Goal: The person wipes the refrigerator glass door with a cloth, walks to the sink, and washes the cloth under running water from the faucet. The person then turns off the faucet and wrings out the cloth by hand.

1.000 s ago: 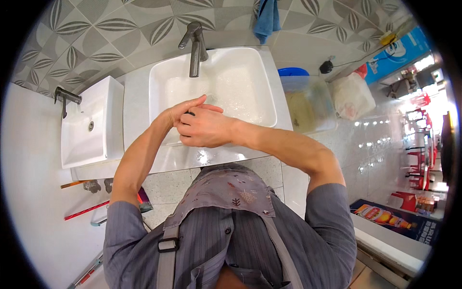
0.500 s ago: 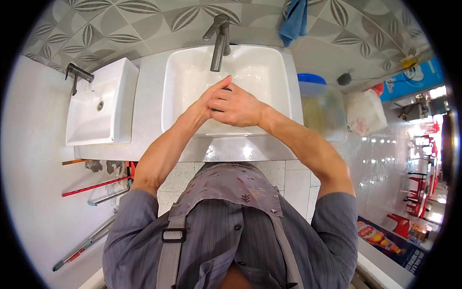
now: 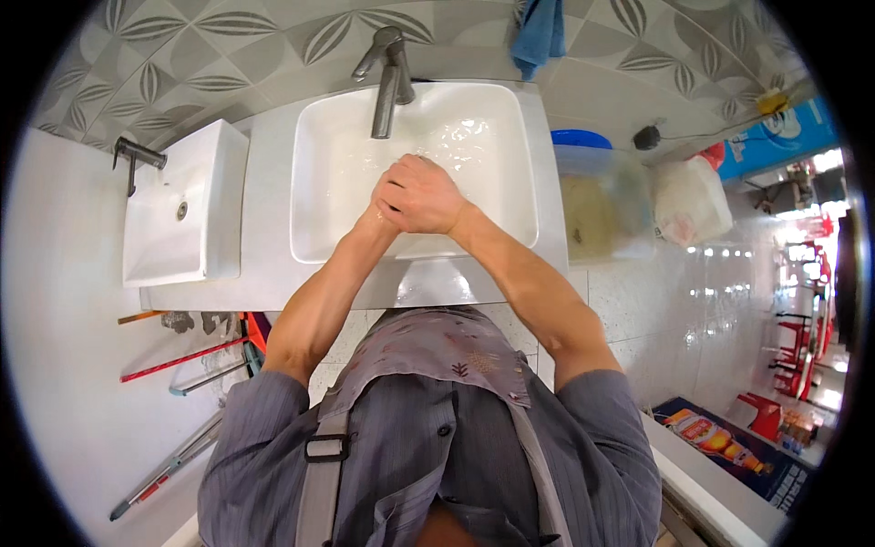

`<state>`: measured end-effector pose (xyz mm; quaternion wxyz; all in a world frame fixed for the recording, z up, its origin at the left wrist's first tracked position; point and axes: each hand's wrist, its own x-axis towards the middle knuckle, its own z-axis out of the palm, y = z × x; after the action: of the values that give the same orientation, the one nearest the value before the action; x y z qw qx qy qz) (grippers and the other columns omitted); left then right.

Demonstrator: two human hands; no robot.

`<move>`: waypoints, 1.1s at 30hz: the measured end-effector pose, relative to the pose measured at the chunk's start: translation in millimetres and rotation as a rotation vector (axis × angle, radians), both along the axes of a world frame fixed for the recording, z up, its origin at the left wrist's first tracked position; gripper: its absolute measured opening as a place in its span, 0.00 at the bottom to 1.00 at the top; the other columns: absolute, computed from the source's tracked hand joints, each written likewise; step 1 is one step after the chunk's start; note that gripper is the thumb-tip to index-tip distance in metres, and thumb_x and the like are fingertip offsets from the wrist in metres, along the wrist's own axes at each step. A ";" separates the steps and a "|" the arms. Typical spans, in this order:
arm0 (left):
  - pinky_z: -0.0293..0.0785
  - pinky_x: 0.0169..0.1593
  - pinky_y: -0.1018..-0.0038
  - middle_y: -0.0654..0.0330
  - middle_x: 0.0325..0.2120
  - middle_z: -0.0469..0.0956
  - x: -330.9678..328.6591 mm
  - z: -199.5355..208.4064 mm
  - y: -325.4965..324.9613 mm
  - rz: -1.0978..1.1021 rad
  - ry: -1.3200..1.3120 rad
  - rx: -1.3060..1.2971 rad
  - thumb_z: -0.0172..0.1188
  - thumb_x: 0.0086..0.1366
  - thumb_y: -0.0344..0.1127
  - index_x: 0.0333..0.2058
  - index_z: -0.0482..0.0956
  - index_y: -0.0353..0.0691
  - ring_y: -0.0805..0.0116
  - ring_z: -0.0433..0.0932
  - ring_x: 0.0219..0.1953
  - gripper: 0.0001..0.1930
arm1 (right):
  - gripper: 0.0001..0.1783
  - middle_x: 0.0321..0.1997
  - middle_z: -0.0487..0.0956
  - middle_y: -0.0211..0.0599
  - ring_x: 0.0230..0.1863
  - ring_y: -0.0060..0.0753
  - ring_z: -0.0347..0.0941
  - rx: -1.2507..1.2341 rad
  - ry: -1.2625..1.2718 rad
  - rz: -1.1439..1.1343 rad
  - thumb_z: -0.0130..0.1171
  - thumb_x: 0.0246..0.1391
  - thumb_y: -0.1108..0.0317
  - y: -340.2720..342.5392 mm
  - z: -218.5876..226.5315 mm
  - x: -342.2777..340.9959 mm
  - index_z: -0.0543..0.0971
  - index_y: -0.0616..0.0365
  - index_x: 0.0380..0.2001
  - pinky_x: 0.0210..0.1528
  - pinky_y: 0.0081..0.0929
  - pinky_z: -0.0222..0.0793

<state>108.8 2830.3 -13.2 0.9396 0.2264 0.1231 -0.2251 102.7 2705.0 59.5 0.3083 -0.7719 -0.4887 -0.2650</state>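
Note:
Both hands are pressed together above the white sink point(image 3: 314, 228), just in front of the grey metal faucet point(image 3: 386, 96). My right hand point(image 3: 427, 193) lies on top, its fingers bent round my left hand point(image 3: 386, 208). Most of the left hand is covered, so its fingers are hidden. No other object shows between the hands. Rippled water with bright glints covers the basin floor. The faucet's spout points at the hands, and I cannot make out a stream from it.
A smaller white washbasin point(image 3: 150, 237) stands at the left. A blue cloth point(image 3: 539, 38) hangs at the back wall. To the right are a translucent tub point(image 3: 602, 214), a blue bowl point(image 3: 581, 139) and a whitish bag point(image 3: 690, 201). Long-handled tools point(image 3: 169, 467) lean at the lower left.
My right hand has closed further over the left, whose stretched thumb no longer shows. The clasped hands are lower relative to the faucet spout, and the whole view has shifted slightly.

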 end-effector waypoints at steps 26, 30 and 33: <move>0.74 0.52 0.65 0.63 0.45 0.74 -25.1 -18.7 -45.0 0.298 -0.039 0.038 0.42 0.76 0.47 0.47 0.70 0.48 0.65 0.73 0.49 0.13 | 0.08 0.26 0.76 0.33 0.33 0.39 0.73 0.208 0.220 -0.309 0.63 0.47 0.65 -12.1 -27.7 -11.5 0.78 0.53 0.18 0.36 0.34 0.73; 0.73 0.53 0.65 0.63 0.46 0.73 -32.0 -20.4 -47.7 0.334 -0.062 0.063 0.41 0.76 0.47 0.48 0.70 0.48 0.65 0.73 0.50 0.13 | 0.10 0.24 0.76 0.32 0.31 0.39 0.73 0.285 0.247 -0.334 0.62 0.46 0.65 -13.9 -29.7 -16.4 0.77 0.52 0.15 0.37 0.34 0.73; 0.71 0.57 0.64 0.62 0.52 0.71 -34.7 -11.9 -50.1 0.354 0.265 -0.292 0.38 0.77 0.46 0.54 0.67 0.49 0.64 0.70 0.55 0.15 | 0.11 0.36 0.78 0.40 0.40 0.43 0.73 0.066 0.449 -0.259 0.65 0.47 0.60 -25.3 -30.7 -16.1 0.81 0.56 0.28 0.43 0.36 0.73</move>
<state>74.1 2780.2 -25.1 0.9628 0.0319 0.2489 -0.1005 86.6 2679.7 28.8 0.3973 -0.8572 -0.2962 -0.1402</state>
